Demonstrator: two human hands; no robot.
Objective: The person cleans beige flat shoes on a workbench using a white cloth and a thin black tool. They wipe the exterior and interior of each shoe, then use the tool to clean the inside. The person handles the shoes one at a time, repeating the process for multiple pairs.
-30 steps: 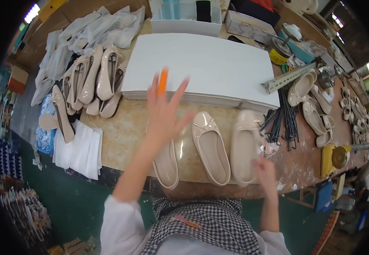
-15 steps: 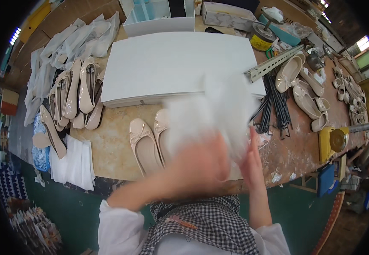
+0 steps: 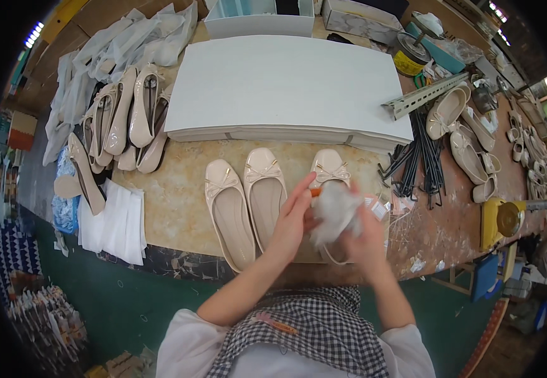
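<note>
- Seen from above, the left hand [image 3: 293, 220] and right hand [image 3: 363, 236] meet over the front edge of the surface [image 3: 179, 201], both closed around a wad [image 3: 333, 211] of crumpled white tissue; the wad sits between the palms, left fingers curled on its left side, right hand cupping it from below and the right
- An orange tip [image 3: 315, 193], small and hard-looking, shows at the left fingertips, touching the top of the wad; what it belongs to cannot be told
- Directly under the hands lies the right shoe [image 3: 329, 170], a glossy beige flat with a bow at the toe, its heel hidden by the wad
- Just left of it, side by side, lie the middle shoe [image 3: 264, 189] and the left shoe [image 3: 228, 211], same pale patent finish, rounded toes pointing away
- Behind them is a board stack [image 3: 286, 88], flat, white, matt, rectangular
- The surface is mottled tan, stone-like, worn reddish to the right
- To the left, a shoe pile [image 3: 122, 120] leans together beside folded white sheets [image 3: 119, 223]
- To the right, thin black rods [image 3: 421, 167] lie in a loose bundle
</note>
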